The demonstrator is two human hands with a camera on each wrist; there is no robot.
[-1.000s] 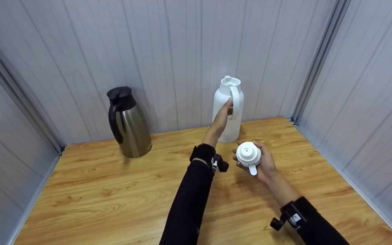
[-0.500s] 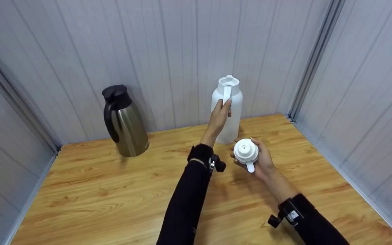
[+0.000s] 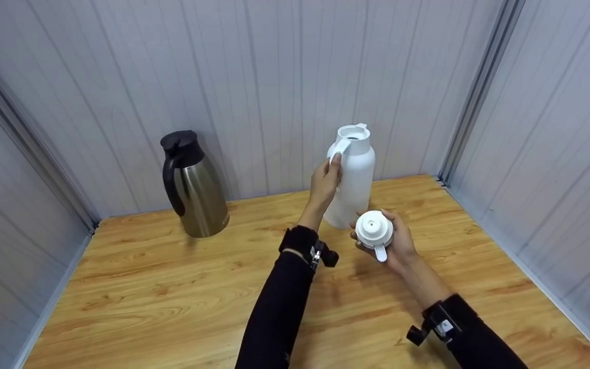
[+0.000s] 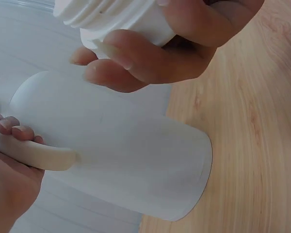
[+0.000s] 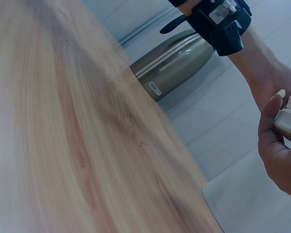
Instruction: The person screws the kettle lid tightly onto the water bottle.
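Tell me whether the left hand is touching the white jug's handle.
Touching. The left wrist view shows the left hand with its fingers curled round the white jug's handle; the head view shows the same grip near the jug's open top.

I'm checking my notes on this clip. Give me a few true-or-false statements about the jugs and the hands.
1. The left hand grips the white jug by its handle. True.
2. The white jug has its lid on. False: its mouth is open, and the right hand holds the white lid.
3. The steel jug carries a black lid. True.
4. The steel jug lies on its side. False: it stands on the wooden table.
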